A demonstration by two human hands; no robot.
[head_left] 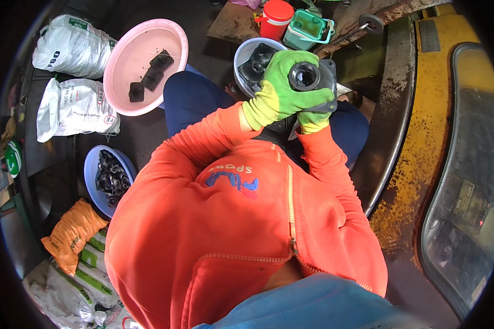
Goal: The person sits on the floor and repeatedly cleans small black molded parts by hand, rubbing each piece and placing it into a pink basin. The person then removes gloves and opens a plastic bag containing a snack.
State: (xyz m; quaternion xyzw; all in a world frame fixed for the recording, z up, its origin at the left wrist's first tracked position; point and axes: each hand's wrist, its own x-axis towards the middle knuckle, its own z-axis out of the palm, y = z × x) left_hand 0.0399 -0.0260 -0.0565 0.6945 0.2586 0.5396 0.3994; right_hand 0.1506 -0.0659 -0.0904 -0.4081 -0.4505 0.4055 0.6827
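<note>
Head view: the left grip (280,83), in a green glove, is clamped on a black square-flanged part (327,82), its fingers wrapped round the raised round collar, whose opening faces up. The right grip (315,118), also gloved, sits under the part's near edge and is mostly hidden, so I cannot tell how its fingers stand. The part is held up off the floor, in front of the orange jacket (247,219). Just beyond the left grip, partly covered by it, a pale blue basin (239,54) holds more black parts; behind that stand a red bucket (274,13) and a teal container (300,38). Off to the left, a pink basin (130,55) carries several black square pieces, near two white sacks (74,49). Lower left, a second blue basin (90,170) holds dark curved pieces, above an orange sack (74,236).
</note>
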